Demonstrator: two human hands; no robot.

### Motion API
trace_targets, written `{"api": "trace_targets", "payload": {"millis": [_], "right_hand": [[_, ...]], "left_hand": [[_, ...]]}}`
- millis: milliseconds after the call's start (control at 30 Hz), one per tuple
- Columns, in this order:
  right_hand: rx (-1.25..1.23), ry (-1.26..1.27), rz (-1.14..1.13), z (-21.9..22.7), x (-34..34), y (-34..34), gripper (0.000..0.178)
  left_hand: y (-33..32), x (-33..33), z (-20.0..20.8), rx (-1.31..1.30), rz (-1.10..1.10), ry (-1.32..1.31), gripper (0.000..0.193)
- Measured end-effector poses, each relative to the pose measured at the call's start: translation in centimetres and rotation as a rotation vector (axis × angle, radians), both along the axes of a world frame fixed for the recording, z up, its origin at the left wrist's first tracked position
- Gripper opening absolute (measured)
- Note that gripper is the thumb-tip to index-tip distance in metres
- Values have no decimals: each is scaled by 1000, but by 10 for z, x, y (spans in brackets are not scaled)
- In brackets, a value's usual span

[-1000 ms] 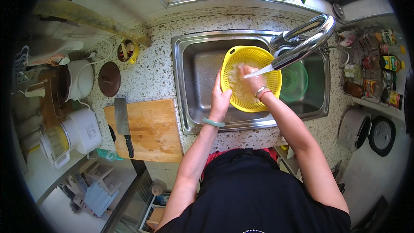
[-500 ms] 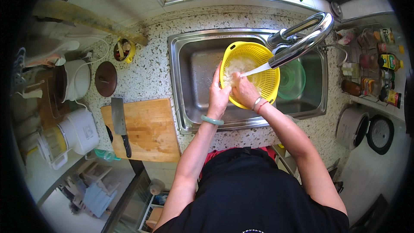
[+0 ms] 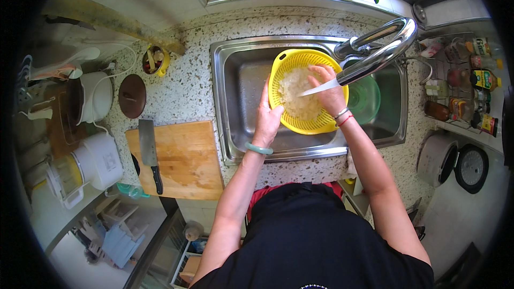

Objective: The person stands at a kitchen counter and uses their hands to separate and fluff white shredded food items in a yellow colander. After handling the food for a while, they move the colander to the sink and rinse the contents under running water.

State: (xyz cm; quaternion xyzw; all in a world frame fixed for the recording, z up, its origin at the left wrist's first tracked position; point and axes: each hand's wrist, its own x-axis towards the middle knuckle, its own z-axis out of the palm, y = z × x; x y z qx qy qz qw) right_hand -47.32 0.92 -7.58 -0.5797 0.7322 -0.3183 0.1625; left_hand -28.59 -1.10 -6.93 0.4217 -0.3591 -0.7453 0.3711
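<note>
A yellow plastic colander (image 3: 297, 56) is held over the stainless steel sink (image 3: 235, 85), with wet whitish pieces (image 3: 300, 108) heaped inside; their exact kind is hard to make out. My left hand (image 3: 266, 123) grips the colander's left rim, thumb over the edge and fingers round the outside. Inside, at the right, my right hand (image 3: 329, 93) hovers with its fingers stretched out and slightly apart, holding nothing. From the chrome faucet (image 3: 375, 64) a stream of water (image 3: 316, 91) runs past that hand onto the pieces.
A green translucent bowl (image 3: 365, 99) sits in the right basin. Left of the sink, a cleaver (image 3: 148, 150) lies on a wooden cutting board (image 3: 187, 160). Beyond are a brown lid (image 3: 131, 96) and a yellow mug (image 3: 156, 61). Jars fill a rack (image 3: 455, 85) at the right.
My right hand has lifted from the pieces and moved right and away from me, its fingers opening out. The colander has shifted slightly left, still in my left hand.
</note>
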Motion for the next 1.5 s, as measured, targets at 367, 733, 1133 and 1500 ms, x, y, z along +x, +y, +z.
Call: {"api": "trace_targets", "payload": {"millis": [367,733,1133,1500], "right_hand": [[252,238,163,-37,57,5,24],[360,-542,142,19,15,-2,19],[381,-21,250,-10,58,38,38],[485,-585,-35,-5,7,2,41]], "left_hand": [[6,-3,11,-22,-68,-124,77],[3,7,0,11,-36,-3,76],[5,-4,8,37,-33,-25,75],[5,10,-3,39,12,12,75]]}}
